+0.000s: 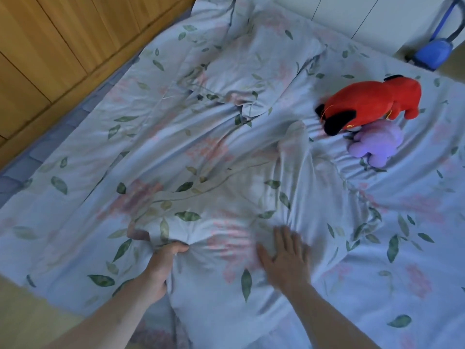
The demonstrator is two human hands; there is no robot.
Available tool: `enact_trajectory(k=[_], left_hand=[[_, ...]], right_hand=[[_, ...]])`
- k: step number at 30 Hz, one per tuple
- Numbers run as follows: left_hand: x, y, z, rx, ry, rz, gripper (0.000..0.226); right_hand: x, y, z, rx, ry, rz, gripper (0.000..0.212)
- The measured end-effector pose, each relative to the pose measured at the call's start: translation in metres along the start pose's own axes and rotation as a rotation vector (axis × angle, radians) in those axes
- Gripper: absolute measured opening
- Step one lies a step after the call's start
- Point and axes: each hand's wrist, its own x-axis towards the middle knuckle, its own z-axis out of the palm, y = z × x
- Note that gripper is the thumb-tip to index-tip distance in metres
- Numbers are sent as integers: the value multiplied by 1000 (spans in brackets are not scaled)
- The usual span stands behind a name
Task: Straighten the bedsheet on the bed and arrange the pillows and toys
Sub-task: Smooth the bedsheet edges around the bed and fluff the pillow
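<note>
The left hand (161,263) grips a bunched fold of the wrinkled bedsheet (226,152); the right hand (284,258) lies flat beside it, fingers (289,238) straight. Creases run diagonally away toward the red plush toy (372,104) and purple plush toy (375,144), far right.

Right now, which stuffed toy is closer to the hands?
The purple toy. It lies nearer the flat right hand than the red toy beside it.

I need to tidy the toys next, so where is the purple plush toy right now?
In the head view, the purple plush toy lies on the right side of the bedsheet, touching the red plush dog just beyond it.
</note>
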Motion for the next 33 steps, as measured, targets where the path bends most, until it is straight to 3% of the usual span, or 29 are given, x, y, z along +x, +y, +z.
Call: enact_trajectory(k=[3, 5, 8, 11, 13, 15, 17, 20, 23, 24, 27, 30, 33], left_hand=[[3, -8, 0, 0, 36, 7, 15], [5, -11, -1, -19, 81, 16, 15], [12, -12, -5, -54, 143, 45, 34], [15, -20, 0, -76, 137, 61, 38], [11, -25, 6, -83, 141, 79, 55], [16, -28, 8, -71, 157, 139, 71], [19, -27, 10, -6, 228, 186, 51], [15, -23, 22, 41, 266, 224, 21], [17, -28, 21, -40, 287, 220, 30], [18, -29, 20, -62, 280, 210, 37], [21, -29, 18, -66, 245, 179, 58], [27, -31, 16, -47, 223, 190, 66], [38, -38, 11, -11, 250, 194, 71]], right_hand=[[-6, 63, -8, 2, -4, 212, 84], [-1, 74, -41, 126, 76, 285, 85], [13, 35, -103, 296, 335, 13, 75], [21, -31, -132, 447, 531, -323, 66], [27, -64, -118, 391, 496, -478, 65], [36, -61, -79, 173, 297, -503, 70], [45, -12, -39, -74, 56, -384, 79], [48, 101, -25, -231, -62, -39, 96], [50, 161, -68, -88, -59, 408, 126], [52, 162, -84, -16, -26, 422, 128], [64, 116, -125, 78, 242, 36, 101], [70, 26, -135, 242, 450, -369, 74], [67, -54, -110, 259, 395, -585, 69]])
